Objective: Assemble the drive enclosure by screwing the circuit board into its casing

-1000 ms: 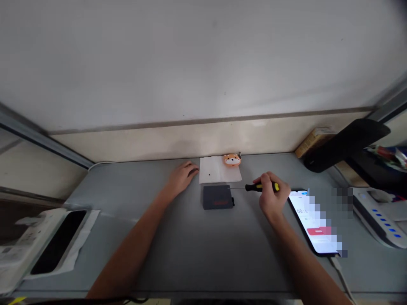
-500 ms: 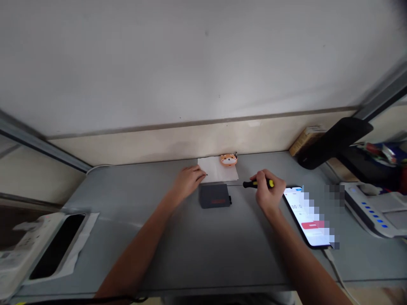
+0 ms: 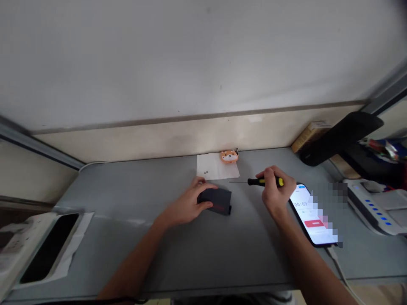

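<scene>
My left hand [image 3: 192, 203] is closed around the left end of a flat dark grey case [image 3: 221, 200], thumb on the near side and fingers on the far side. The case sits slightly turned on the desk, faint red lettering on top and a small black part at its right edge. In my right hand [image 3: 276, 190] is a black and yellow screwdriver [image 3: 257, 182], its thin shaft pointing left, apart from the case. Just beyond lies a white paper [image 3: 211, 163] with two tiny black pieces [image 3: 206, 172], too small to identify.
An orange animal-faced case [image 3: 229, 156] rests on the paper's far right corner. Right of my hand lies a lit phone [image 3: 314, 224] with a cable, then a white power strip [image 3: 375, 212]. A black cylinder [image 3: 341, 137] stands behind. Another phone [image 3: 51, 248] lies at left.
My left hand has left the paper and taken hold of the dark case, which is now turned a little. Two black specks show on the paper. My right hand still holds the screwdriver.
</scene>
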The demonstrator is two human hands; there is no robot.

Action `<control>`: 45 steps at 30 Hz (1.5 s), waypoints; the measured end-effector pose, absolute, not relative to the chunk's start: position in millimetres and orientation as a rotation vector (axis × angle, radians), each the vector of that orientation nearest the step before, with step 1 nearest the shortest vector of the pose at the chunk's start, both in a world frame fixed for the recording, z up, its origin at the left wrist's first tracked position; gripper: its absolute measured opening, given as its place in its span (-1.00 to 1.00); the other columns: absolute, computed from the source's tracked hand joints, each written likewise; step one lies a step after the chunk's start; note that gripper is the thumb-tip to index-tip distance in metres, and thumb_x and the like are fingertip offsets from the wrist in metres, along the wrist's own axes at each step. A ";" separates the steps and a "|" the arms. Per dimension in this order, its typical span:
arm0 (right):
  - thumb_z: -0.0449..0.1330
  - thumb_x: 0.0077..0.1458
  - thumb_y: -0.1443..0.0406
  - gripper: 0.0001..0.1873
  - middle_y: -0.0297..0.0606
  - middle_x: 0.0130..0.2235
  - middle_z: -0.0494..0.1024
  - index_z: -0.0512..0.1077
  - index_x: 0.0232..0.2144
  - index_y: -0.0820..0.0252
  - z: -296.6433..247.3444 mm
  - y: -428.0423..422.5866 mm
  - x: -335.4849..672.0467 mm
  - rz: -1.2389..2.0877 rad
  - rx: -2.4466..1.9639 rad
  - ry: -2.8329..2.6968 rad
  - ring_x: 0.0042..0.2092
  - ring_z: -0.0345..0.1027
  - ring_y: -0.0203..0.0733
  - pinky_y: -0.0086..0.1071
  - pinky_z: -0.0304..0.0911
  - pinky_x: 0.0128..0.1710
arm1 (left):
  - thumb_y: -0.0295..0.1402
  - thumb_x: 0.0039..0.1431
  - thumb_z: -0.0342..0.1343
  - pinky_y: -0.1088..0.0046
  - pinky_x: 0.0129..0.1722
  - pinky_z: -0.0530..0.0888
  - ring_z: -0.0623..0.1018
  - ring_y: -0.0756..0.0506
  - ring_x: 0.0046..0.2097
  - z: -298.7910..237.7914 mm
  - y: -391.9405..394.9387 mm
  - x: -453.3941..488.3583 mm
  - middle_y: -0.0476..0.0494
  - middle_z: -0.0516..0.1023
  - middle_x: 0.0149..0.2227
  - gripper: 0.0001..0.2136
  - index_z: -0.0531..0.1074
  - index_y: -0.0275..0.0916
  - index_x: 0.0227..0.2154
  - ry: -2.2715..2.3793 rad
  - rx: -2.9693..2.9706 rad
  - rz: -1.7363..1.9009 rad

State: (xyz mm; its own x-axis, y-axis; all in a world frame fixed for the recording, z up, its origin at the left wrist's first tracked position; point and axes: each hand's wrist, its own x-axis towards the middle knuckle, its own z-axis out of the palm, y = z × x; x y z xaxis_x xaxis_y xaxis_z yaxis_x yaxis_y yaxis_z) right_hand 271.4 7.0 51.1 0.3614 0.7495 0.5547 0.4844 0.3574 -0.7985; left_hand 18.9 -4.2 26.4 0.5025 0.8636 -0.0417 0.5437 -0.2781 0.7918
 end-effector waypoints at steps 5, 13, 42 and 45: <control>0.07 0.13 0.27 -0.62 -0.39 -0.69 0.35 0.39 -0.70 0.14 52.0 5.2 266.5 0.348 -1.269 -1.458 -0.62 0.20 -0.31 -0.41 0.07 -0.58 | -0.48 0.28 0.00 0.22 0.15 0.46 0.54 -0.16 0.12 20.5 11.2 7.5 -0.16 0.55 0.09 -0.69 0.48 -0.10 0.01 1.048 1.918 0.589; 0.05 0.23 0.28 -0.60 -0.35 -0.64 0.42 0.36 -0.65 0.13 40.6 4.4 252.2 0.384 -1.121 -1.719 -0.57 0.28 -0.31 -0.41 0.13 -0.52 | -0.50 0.37 -0.21 0.26 0.02 0.53 0.62 -0.11 -0.06 3.9 14.2 20.0 -0.17 0.66 -0.10 -0.65 0.51 -0.18 -0.25 1.124 1.938 0.815; 0.02 0.19 0.31 -0.55 -0.38 -0.70 0.39 0.30 -0.74 0.13 46.4 -7.7 246.0 0.595 -0.963 -1.788 -0.64 0.24 -0.33 -0.44 0.15 -0.57 | -0.43 0.32 -0.06 0.25 0.02 0.52 0.60 -0.10 -0.09 9.2 7.4 22.6 -0.15 0.62 -0.16 -0.77 0.52 -0.17 -0.31 1.180 1.990 0.914; 0.02 0.19 0.31 -0.54 -0.38 -0.70 0.39 0.33 -0.74 0.14 49.6 -6.9 249.0 0.583 -0.977 -1.765 -0.64 0.25 -0.33 -0.45 0.16 -0.57 | -0.38 0.32 0.02 0.20 0.09 0.48 0.56 -0.14 -0.01 19.1 1.0 24.2 -0.20 0.59 -0.09 -0.83 0.54 -0.17 -0.23 1.100 2.108 0.896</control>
State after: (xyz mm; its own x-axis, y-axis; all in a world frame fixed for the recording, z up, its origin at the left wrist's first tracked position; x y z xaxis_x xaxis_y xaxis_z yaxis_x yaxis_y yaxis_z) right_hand 249.0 -6.9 49.6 -0.1789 0.8281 0.5312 0.3485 0.5583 -0.7529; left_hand 24.2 1.0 19.1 0.4310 0.8548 0.2892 0.4562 -0.4829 0.7475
